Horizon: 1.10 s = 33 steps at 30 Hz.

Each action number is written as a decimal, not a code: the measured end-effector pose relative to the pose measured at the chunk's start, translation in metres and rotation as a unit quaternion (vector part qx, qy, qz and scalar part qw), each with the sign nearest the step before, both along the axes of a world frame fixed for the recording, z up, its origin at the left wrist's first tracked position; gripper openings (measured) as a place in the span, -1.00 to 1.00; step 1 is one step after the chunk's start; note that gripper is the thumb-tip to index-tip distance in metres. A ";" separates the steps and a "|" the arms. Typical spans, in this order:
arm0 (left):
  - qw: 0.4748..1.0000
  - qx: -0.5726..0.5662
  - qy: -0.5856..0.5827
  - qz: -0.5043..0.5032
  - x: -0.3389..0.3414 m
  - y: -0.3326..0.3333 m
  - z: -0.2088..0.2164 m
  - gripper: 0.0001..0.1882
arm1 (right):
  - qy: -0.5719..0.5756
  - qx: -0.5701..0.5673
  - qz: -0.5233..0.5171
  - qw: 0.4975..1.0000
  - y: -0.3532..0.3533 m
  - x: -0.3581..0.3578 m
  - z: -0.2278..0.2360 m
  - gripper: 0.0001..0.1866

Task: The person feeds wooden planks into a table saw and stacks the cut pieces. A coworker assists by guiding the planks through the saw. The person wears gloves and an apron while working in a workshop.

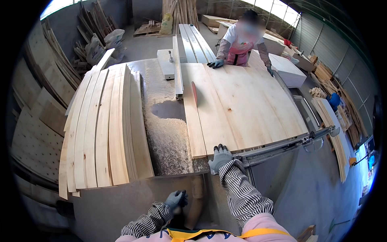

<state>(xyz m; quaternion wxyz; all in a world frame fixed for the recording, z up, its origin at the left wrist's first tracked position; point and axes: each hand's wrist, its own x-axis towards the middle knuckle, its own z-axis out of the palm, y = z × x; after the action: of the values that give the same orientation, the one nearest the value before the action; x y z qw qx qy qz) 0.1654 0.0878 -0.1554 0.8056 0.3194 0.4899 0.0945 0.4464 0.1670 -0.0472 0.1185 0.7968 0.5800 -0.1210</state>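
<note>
A wide plywood panel [250,105] lies on the table saw [169,169]. The red saw blade [194,94] stands up through the wood, with a narrow plywood strip [194,137] along the panel's left side. My right hand [220,159], in a grey glove with dark fingertips, rests at the panel's near edge with its fingers stretched onto the wood. My left hand [176,200], gloved alike, hangs below the table's front edge, fingers curled in, with nothing visible in it. Across the table, a co-worker's gloved hand [216,63] lies on the panel's far edge.
Stacked plywood strips [100,129] cover the table's left side. Sawdust [167,135] lies between them and the blade, beside the metal fence [177,68]. A sliding rail [278,147] runs along the panel's near right edge. The co-worker [242,38] stands at the far side.
</note>
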 end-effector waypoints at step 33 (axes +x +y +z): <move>0.932 0.280 0.158 0.167 0.042 -0.200 0.071 -0.60 | 0.122 -0.030 -0.091 0.988 -0.307 -0.072 0.051 -0.17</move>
<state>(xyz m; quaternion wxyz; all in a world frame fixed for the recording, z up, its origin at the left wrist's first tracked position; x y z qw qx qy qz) 0.2070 -0.1127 -0.0848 0.5682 0.4564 0.6107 0.3098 0.3746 -0.1403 0.0034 0.0587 0.8217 0.5112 -0.2450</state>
